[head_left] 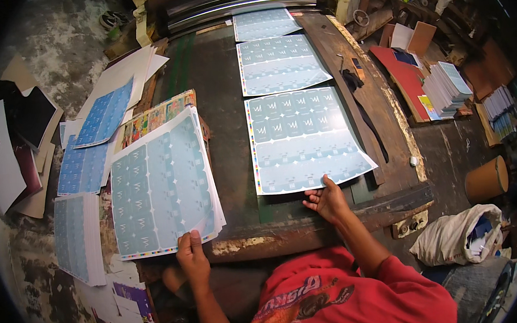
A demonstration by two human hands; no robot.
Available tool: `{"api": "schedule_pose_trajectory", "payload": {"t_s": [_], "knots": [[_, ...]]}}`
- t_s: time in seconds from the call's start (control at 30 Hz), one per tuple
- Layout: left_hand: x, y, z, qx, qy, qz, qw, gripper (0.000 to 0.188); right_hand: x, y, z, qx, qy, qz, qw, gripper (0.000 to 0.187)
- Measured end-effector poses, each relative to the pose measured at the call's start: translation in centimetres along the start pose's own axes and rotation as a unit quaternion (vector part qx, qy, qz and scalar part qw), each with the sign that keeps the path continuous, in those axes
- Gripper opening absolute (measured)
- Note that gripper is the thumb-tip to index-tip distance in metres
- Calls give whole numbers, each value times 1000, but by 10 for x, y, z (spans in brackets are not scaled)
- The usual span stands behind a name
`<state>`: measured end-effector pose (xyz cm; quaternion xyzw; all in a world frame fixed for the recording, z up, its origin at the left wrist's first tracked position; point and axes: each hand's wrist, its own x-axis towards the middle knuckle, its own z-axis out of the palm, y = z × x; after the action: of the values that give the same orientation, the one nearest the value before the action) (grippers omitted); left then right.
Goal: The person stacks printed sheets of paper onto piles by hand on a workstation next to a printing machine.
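- Pinching the near edge of the closest light-blue printed sheet (296,137), the right hand (327,201) had its thumb on top and its other fingers curled at the margin.
- That sheet lay face up on the dark machine bed (228,164), right of the printed stack (157,190), its near right corner curling upward.
- The left hand (193,256) had its thumb on the stack's near right corner; whether its fingers clasped one sheet, several or none, I could not tell.
- An uneven push from the right hand could have skewed the closest sheet or ridden it over the middle sheet (281,62), whose near edge lay right against it.
- Sheets clinging together could have lifted as one under the left thumb, and a hard pinch could have creased that corner.
- Metal rollers (240,8) spanned the far end, with the farthest sheet (265,25) reaching up to them; fingers straying there would have risked being caught.
- A black strap (372,125) trailed along the right side, near enough to snag the curled corner.
- Blue sheets (106,113) crowded the left; a tan bin (486,179) and a white sack (452,234) stood at right, out of the way.
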<state>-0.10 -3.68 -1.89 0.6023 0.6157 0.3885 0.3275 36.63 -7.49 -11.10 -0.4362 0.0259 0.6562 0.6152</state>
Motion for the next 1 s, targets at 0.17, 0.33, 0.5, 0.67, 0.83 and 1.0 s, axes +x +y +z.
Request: {"api": "schedule_pose_trajectory", "payload": {"t_s": [0.17,0.33,0.5,0.67,0.83,1.0], "knots": [[13,0,7,-395,207,-73,892,36,22,3,3,7,8,-46,999,53],[-2,11,12,-117,56,-20,991,37,31,7,9,26,36,-75,996,52],[-14,54,18,-33,-117,210,970,22,-23,2,47,-32,-85,-14,996,55],[-25,71,18,75,-236,293,923,21,-68,7,53,-92,-174,57,979,40],[-4,63,8,162,-105,294,936,59,-74,39,5,-49,-105,76,990,33],[10,28,-3,123,-87,219,964,51,-102,74,-37,-104,-40,60,992,37]]}}
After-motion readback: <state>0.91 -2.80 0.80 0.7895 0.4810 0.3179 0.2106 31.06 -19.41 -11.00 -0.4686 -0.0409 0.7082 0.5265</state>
